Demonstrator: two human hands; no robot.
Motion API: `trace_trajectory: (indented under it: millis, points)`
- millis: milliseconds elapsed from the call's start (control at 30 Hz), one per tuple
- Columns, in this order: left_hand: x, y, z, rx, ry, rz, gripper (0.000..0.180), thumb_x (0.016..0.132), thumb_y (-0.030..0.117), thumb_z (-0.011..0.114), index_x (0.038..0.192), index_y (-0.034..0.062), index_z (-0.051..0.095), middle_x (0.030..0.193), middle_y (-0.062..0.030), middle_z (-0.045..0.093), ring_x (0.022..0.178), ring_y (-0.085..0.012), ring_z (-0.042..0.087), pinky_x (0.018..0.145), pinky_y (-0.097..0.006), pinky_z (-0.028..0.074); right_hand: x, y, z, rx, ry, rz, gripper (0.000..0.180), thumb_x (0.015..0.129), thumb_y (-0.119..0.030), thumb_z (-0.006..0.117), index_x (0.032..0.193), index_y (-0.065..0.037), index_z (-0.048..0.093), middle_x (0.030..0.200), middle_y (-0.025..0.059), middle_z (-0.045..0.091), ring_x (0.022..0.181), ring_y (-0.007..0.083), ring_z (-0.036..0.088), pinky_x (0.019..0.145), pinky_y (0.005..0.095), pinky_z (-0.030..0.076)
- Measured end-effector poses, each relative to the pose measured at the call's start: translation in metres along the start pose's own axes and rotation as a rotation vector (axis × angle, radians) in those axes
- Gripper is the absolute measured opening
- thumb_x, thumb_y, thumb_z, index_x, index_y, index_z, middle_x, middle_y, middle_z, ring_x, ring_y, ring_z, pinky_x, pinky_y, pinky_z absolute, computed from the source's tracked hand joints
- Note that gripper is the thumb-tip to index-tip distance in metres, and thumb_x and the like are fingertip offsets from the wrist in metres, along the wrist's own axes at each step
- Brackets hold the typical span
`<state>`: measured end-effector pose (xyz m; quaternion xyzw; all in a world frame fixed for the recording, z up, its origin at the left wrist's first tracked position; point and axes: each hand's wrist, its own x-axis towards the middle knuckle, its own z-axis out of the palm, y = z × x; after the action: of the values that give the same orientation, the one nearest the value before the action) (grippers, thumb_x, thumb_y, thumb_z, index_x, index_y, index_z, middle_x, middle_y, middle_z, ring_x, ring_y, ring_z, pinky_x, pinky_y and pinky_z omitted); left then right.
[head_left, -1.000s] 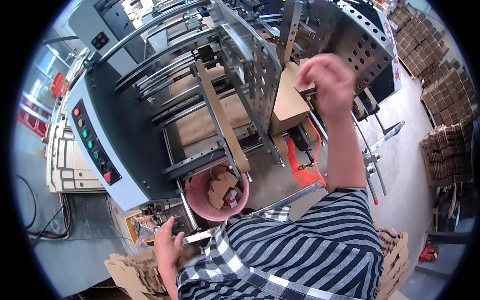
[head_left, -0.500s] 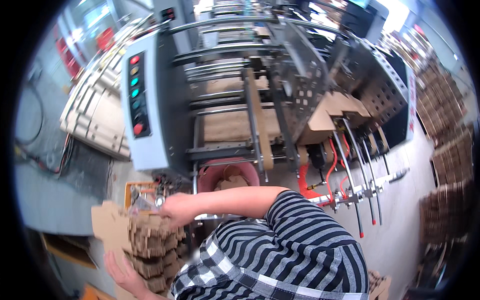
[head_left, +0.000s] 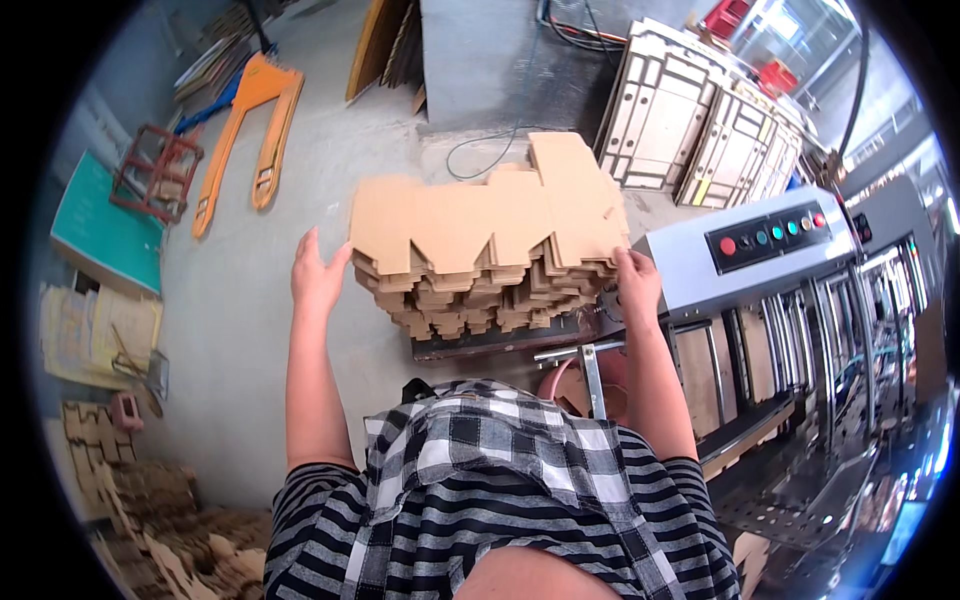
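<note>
A tall stack of flat die-cut cardboard blanks (head_left: 455, 225) stands in front of me, its notched edges toward my body. At the stack's left end, my left hand (head_left: 318, 275) is open, thumb and fingers apart, beside the top blanks. My right hand (head_left: 637, 285) is at the near right corner, its fingers bent over the edge of the upper blanks; the fingertips are partly hidden. Under the stack shows a dark pallet (head_left: 500, 342).
To the right is a machine with a grey button panel (head_left: 775, 238) and metal rails. A pink bin (head_left: 560, 385) sits beneath it. Cutting boards (head_left: 660, 105) lean behind the stack. An orange pallet jack (head_left: 250, 130) stands far left; more cardboard blanks (head_left: 180, 520) lie lower left.
My view has swung left from the machine to the stack. My right hand, earlier stretched across above the blanks, is now at their right corner; my left hand is at their left end.
</note>
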<state>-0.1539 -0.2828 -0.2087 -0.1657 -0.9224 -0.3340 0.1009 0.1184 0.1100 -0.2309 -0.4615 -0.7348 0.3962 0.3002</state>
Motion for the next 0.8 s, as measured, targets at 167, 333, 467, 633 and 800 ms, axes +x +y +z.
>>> trace_trajectory:
  millis: [167, 333, 467, 633, 800]
  points:
    - [0.01, 0.008, 0.017, -0.243, -0.154, 0.011, 0.064, 0.083, 0.034, 0.064, 0.13, -0.0043, 0.045, 0.128, -0.024, 0.052, 0.121, -0.0349, 0.049, 0.101, -0.04, 0.039, 0.025, -0.048, -0.014, -0.054, 0.059, 0.05, 0.052, 0.081, -0.039, 0.068, 0.099, 0.01, 0.064, 0.084, 0.0157, 0.067, 0.08, 0.0198, 0.064, 0.074, 0.0318, 0.05]
    - [0.017, 0.033, 0.031, -0.332, -0.16, 0.018, 0.061, 0.084, 0.03, 0.064, 0.129, -0.0057, 0.044, 0.12, -0.0245, 0.057, 0.112, -0.0354, 0.055, 0.096, -0.039, 0.043, 0.093, -0.033, -0.002, 0.054, -0.027, 0.072, 0.05, 0.078, -0.039, 0.07, 0.092, 0.009, 0.067, 0.075, 0.0122, 0.065, 0.062, 0.0183, 0.06, 0.059, 0.0331, 0.048]
    - [0.015, 0.035, 0.032, -0.305, -0.187, -0.002, 0.065, 0.085, 0.03, 0.062, 0.134, -0.0054, 0.038, 0.129, -0.0254, 0.05, 0.12, -0.0358, 0.049, 0.101, -0.04, 0.039, 0.11, -0.051, 0.009, -0.116, -0.19, 0.219, 0.045, 0.078, -0.038, 0.071, 0.087, 0.006, 0.066, 0.075, 0.0088, 0.062, 0.061, 0.0159, 0.055, 0.05, 0.0312, 0.041]
    - [0.007, 0.033, 0.039, -0.246, -0.157, -0.009, 0.066, 0.086, 0.026, 0.061, 0.137, -0.0042, 0.034, 0.132, -0.025, 0.048, 0.123, -0.0353, 0.047, 0.103, -0.039, 0.037, 0.116, -0.059, 0.014, -0.275, -0.268, 0.271, 0.052, 0.072, -0.039, 0.073, 0.088, 0.01, 0.067, 0.077, 0.0156, 0.066, 0.064, 0.0221, 0.063, 0.058, 0.0356, 0.049]
    - [0.001, 0.032, 0.039, -0.274, -0.12, 0.013, 0.064, 0.087, 0.025, 0.06, 0.138, -0.0046, 0.034, 0.134, -0.0252, 0.046, 0.124, -0.0361, 0.046, 0.103, -0.039, 0.037, 0.101, -0.09, 0.016, -0.328, -0.214, 0.252, 0.044, 0.072, -0.033, 0.077, 0.086, 0.008, 0.066, 0.075, 0.0123, 0.062, 0.064, 0.0205, 0.058, 0.054, 0.0363, 0.045]
